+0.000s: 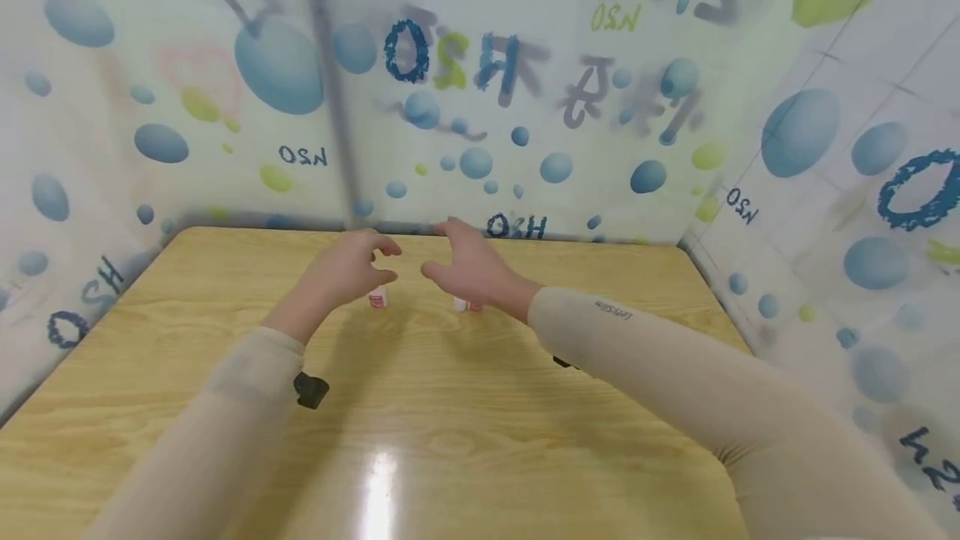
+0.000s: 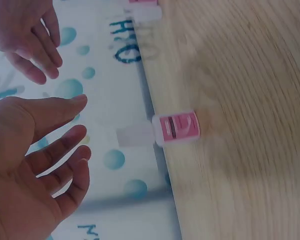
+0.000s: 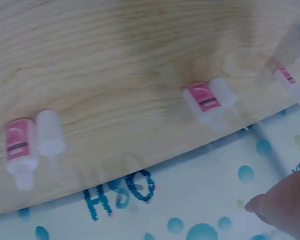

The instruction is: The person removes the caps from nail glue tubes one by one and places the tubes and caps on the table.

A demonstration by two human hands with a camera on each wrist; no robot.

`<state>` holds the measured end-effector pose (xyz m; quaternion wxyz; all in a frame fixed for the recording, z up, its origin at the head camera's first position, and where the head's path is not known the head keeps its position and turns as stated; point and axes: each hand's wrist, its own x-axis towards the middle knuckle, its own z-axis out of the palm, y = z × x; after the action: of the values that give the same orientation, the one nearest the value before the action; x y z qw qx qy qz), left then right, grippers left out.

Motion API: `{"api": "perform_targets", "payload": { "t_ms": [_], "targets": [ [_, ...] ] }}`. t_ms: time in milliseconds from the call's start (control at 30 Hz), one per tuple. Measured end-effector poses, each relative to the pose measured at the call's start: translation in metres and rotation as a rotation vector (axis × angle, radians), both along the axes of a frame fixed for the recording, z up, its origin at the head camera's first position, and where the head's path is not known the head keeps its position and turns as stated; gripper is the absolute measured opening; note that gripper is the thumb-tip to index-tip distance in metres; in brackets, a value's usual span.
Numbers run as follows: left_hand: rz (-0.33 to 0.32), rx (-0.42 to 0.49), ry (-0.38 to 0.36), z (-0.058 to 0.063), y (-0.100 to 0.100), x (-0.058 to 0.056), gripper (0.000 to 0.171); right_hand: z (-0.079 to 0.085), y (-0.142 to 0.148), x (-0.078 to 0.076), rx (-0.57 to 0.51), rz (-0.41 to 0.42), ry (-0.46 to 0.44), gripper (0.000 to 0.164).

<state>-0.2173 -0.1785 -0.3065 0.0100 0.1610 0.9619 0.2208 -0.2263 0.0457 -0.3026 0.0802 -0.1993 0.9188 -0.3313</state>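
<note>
My left hand (image 1: 348, 267) hovers over the far part of the table, fingers loosely bent and holding nothing. Just below it stands a small white bottle with a pink label (image 2: 179, 127), its pale cap on top. To its right, my right hand (image 1: 474, 265) is raised with thumb and fingers spread, also without anything in it. Beneath the right hand, a second pink-labelled bottle (image 3: 202, 97) stands uncapped. Close beside that one is its white cap (image 3: 223, 92), a thin stem sticking out. In the head view the hands partly hide both bottles.
A third pink-labelled bottle (image 3: 20, 142) and another stemmed white cap (image 3: 50, 132) are side by side at the left of the right wrist view. Behind the wooden table (image 1: 450, 423) hangs a printed curtain (image 1: 480, 107) with blue and green dots, which also runs along both sides.
</note>
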Motion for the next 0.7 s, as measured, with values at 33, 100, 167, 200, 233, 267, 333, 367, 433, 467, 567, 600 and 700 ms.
{"api": "perform_targets", "payload": {
  "t_ms": [33, 100, 167, 200, 233, 267, 333, 367, 433, 467, 567, 600, 700],
  "targets": [
    [0.007, 0.002, 0.006, 0.0, -0.005, 0.0, 0.038, 0.001, -0.006, -0.001, -0.002, 0.007, 0.004, 0.07],
    [0.017, 0.01, 0.017, -0.001, -0.013, 0.0, 0.037, 0.001, -0.017, -0.001, -0.007, 0.018, 0.009, 0.07],
    [0.019, 0.014, 0.028, -0.003, -0.02, -0.001, 0.037, -0.002, -0.028, -0.001, 0.002, 0.032, 0.02, 0.068],
    [0.016, 0.016, 0.03, -0.003, -0.022, -0.002, 0.037, -0.005, -0.033, -0.001, 0.012, 0.038, 0.031, 0.067],
    [0.014, 0.016, 0.031, -0.004, -0.025, -0.002, 0.038, -0.007, -0.04, -0.001, 0.027, 0.04, 0.034, 0.067],
    [0.011, 0.014, 0.031, -0.006, -0.027, -0.003, 0.038, -0.01, -0.046, -0.001, 0.033, 0.043, 0.033, 0.066],
    [0.006, 0.007, 0.025, -0.009, -0.031, -0.003, 0.038, -0.017, -0.059, 0.001, 0.052, 0.051, 0.031, 0.065],
    [0.003, 0.004, 0.022, -0.011, -0.033, -0.003, 0.039, -0.02, -0.065, 0.002, 0.047, 0.049, 0.016, 0.065],
    [0.002, 0.006, 0.014, -0.016, -0.036, -0.003, 0.039, -0.028, -0.075, 0.005, 0.022, 0.035, -0.024, 0.066],
    [0.004, 0.013, 0.005, -0.019, -0.038, -0.003, 0.039, -0.032, -0.079, 0.006, 0.011, 0.029, -0.039, 0.065],
    [0.013, 0.042, -0.025, -0.029, -0.043, -0.004, 0.04, -0.049, -0.089, 0.006, 0.005, -0.006, -0.064, 0.061],
    [0.02, 0.054, -0.035, -0.032, -0.044, -0.004, 0.04, -0.056, -0.092, 0.005, 0.015, -0.006, -0.052, 0.058],
    [0.038, 0.087, -0.049, -0.04, -0.049, -0.004, 0.033, -0.075, -0.097, 0.005, 0.015, -0.003, -0.033, 0.05]
  ]
}}
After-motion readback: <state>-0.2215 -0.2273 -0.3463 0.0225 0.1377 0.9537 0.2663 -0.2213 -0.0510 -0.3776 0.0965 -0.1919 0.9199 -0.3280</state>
